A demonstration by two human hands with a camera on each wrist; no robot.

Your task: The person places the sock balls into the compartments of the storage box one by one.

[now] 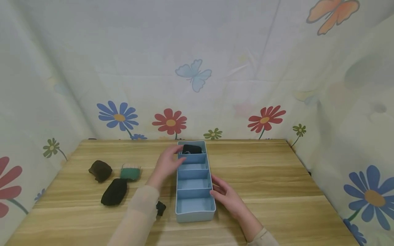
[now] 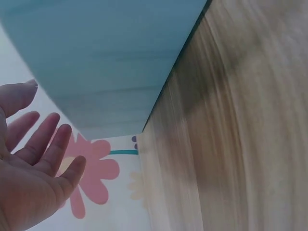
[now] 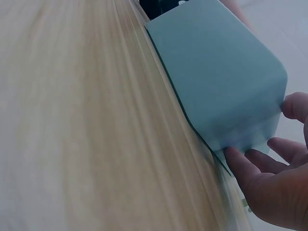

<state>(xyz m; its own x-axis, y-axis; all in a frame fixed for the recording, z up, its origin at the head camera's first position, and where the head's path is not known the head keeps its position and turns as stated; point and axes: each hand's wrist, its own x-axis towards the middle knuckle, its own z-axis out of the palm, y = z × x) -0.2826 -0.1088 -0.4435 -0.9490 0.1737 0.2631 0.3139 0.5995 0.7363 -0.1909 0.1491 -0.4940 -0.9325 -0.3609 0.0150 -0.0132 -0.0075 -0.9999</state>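
Observation:
A long light-blue divided box point(image 1: 195, 216) lies lengthwise on the table, its row of compartments running away from me. In the farthest compartment is a black folded cloth bundle point(image 1: 192, 149), possibly a rolled sock. My left hand point(image 1: 167, 162) is at the box's far left rim, fingers apart and thumb over the second compartment, with nothing in its grasp. The left wrist view has the left hand point(image 2: 41, 168) beside the box's side wall point(image 2: 106, 62). My right hand point(image 1: 227, 196) touches the right side wall with its fingertips; the right wrist view has its fingers point(image 3: 238, 161) against that wall.
Left of the box lie a dark brown bundle point(image 1: 100, 171), a green bundle with a pale top point(image 1: 130, 172) and a black bundle point(image 1: 114, 192). A small black item point(image 1: 160, 208) is partly hidden by my left sleeve point(image 1: 138, 212). A flowered curtain point(image 1: 227, 102) hangs behind the wooden table point(image 1: 261, 167).

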